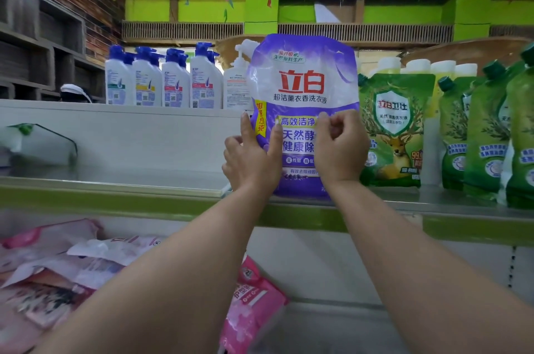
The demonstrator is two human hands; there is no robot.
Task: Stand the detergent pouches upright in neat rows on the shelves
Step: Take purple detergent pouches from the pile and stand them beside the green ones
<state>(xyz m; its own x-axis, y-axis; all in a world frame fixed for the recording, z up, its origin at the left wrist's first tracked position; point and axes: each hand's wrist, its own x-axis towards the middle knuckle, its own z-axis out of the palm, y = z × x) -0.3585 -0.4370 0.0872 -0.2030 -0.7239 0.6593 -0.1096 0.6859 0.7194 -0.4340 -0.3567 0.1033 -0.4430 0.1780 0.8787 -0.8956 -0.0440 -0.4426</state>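
Both hands, left hand (250,157) and right hand (338,148), pinch the upright purple pouch (303,93); released early, it may slump toward three o'clock onto the green pouch (394,128).

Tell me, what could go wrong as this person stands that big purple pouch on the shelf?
The soft purple plastic detergent pouch sits near the green front edge of the shelf; once the left hand and right hand release it, it might slump forward and fall. It could also lean right against the green deer-printed pouch close beside it, spoiling the row.
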